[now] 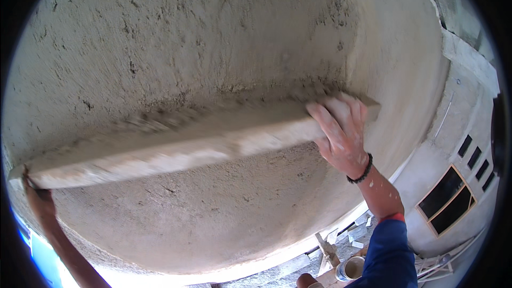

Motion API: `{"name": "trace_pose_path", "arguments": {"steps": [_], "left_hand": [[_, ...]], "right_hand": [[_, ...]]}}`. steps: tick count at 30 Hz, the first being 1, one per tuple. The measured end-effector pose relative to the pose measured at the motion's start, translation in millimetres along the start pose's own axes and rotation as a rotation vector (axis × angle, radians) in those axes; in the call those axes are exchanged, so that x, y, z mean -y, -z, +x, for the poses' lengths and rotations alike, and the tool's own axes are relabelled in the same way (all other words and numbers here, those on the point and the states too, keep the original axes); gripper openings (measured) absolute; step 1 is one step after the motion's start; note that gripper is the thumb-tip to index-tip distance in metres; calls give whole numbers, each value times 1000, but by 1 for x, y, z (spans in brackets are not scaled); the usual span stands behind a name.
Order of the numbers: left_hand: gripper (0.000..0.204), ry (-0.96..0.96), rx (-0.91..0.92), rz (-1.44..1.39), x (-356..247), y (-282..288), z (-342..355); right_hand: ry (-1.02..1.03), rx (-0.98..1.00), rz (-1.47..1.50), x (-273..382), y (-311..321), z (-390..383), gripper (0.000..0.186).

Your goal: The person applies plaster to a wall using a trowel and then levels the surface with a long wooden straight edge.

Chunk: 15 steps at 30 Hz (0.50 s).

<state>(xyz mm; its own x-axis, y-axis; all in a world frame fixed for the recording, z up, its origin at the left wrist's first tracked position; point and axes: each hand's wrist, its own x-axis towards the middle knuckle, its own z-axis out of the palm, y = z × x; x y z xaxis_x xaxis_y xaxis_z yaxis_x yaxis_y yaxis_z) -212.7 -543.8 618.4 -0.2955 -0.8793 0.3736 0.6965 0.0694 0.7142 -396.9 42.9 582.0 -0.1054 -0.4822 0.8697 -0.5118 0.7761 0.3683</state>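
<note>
A long mortar-coated straightedge point(234, 140) lies across a grey rendered surface point(224, 32), slanting up from the left rim toward the right. My left hand point(37, 194) is closed on its left end at the picture's edge. Near the other end, my right hand point(341, 136), spattered with pale mortar, has its fingers bent over the bar. Crumbly mortar is blurred along the bar's upper edge. The surface above is rough and pitted; the part below looks somewhat smoother, with specks.
At bottom right stand a bucket point(350, 268) and wooden pieces point(328, 250) among scattered blocks point(357, 233). On the right, a pale wall point(421, 181) holds a wood-framed window point(447, 200), narrow dark openings and pale poles beneath. Bright daylight shows along the lower left edge.
</note>
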Motion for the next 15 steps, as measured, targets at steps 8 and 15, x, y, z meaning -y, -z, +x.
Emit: {"name": "trace_pose_path", "arguments": {"steps": [8,15], "left_hand": [[49,114,-64,24,79,-20,-140],[48,46,-78,-29,-6,-24,-1]], "right_hand": [[-21,26,10,-57,2,-104,43],[91,-86,-83,-65,22,45,48]]}}
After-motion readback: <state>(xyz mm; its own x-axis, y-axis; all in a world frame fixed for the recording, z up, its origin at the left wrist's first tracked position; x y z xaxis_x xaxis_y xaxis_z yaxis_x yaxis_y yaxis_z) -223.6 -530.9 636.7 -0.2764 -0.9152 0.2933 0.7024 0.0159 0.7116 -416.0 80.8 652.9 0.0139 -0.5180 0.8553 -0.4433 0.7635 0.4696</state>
